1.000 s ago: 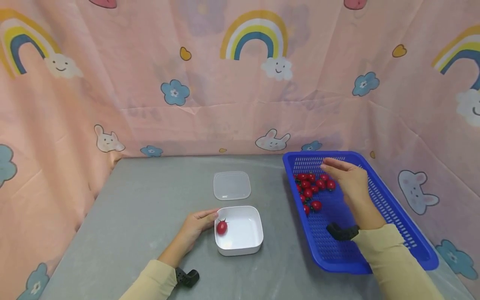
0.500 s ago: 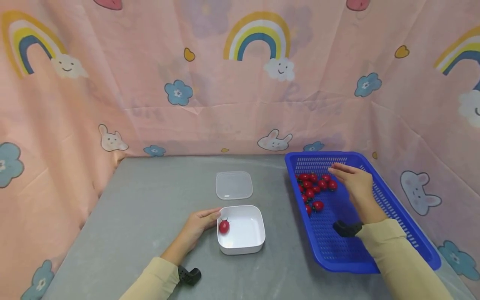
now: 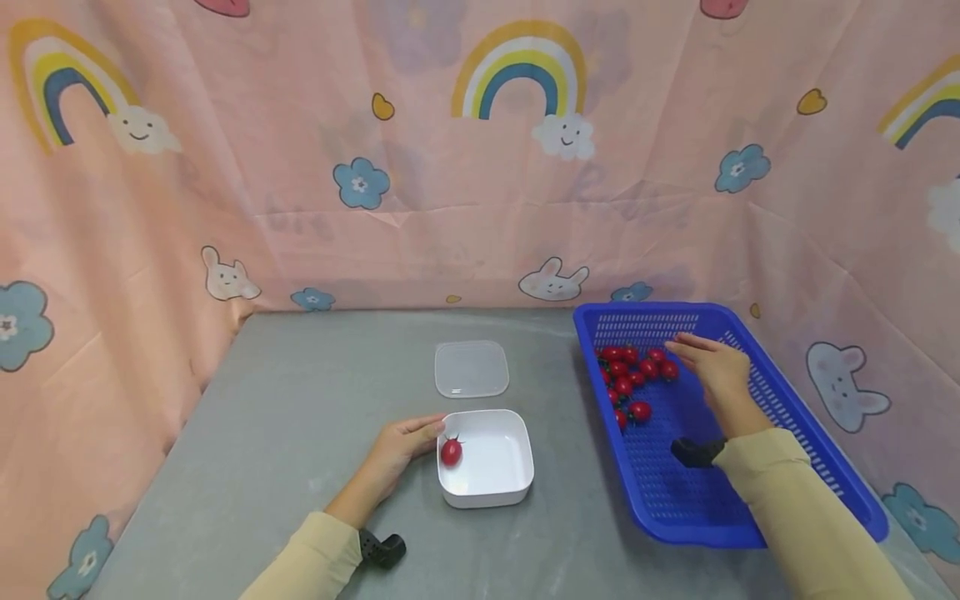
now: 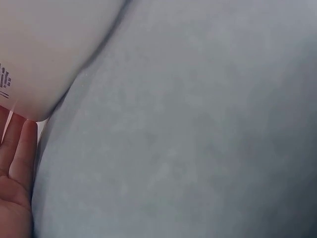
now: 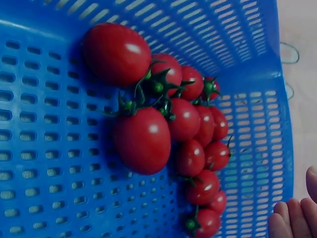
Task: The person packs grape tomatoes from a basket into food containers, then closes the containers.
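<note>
My left hand [image 3: 405, 446] holds the white square box [image 3: 491, 454] at its left back corner, thumb at the rim. One cherry tomato [image 3: 451, 452] with a green calyx lies inside the box, against its left side. In the left wrist view, the fingers [image 4: 20, 153] reach up to the box's outer wall [image 4: 49, 49]. Over the blue basket [image 3: 656, 500] hovers my right hand [image 3: 718, 371], fingers extended and nothing between them and the thumb. Several cherry tomatoes [image 5: 143, 141] crowd along the basket's left side, just left of that hand's fingertips.
A translucent lid [image 3: 471, 369] lies flat on the grey table [image 3: 315, 400] behind the box. The basket's raised, slotted walls surround the tomatoes. A pink patterned curtain [image 3: 420, 242] closes off the back and both sides.
My right hand has lowered slightly and shifted a little toward me over the basket, fingers still extended. The left hand stays at the box. The whole head view has drifted slightly.
</note>
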`<action>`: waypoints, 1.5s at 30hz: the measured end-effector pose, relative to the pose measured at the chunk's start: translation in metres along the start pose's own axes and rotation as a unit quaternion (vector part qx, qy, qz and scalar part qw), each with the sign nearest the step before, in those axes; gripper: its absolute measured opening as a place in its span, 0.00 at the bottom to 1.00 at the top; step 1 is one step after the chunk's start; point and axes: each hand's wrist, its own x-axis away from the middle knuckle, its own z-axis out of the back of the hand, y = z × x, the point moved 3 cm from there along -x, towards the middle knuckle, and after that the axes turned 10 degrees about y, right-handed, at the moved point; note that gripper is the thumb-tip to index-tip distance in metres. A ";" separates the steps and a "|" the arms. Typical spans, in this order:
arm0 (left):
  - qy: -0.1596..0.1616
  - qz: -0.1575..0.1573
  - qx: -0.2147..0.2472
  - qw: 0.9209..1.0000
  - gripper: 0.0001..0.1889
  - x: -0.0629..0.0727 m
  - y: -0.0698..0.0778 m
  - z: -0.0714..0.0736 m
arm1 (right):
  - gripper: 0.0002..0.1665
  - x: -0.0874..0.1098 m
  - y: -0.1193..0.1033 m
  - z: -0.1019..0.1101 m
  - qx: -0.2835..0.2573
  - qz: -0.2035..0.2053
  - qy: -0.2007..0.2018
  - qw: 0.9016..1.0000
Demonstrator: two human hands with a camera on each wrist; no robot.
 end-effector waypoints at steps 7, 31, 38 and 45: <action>-0.001 -0.005 -0.014 1.000 0.21 0.001 -0.004 -0.003 | 0.43 -0.014 0.013 0.004 0.074 -0.012 0.017 0.997; 0.004 0.001 -0.005 1.000 0.21 -0.001 -0.002 -0.001 | 0.42 -0.030 0.026 0.005 0.082 -0.091 0.015 0.992; 0.010 0.009 -0.001 1.000 0.19 0.000 -0.005 0.000 | 0.42 -0.032 0.031 0.004 0.097 -0.090 0.015 0.991; 0.005 0.004 -0.008 1.000 0.20 0.000 -0.007 -0.001 | 0.42 -0.033 0.036 0.003 0.079 -0.084 0.011 0.993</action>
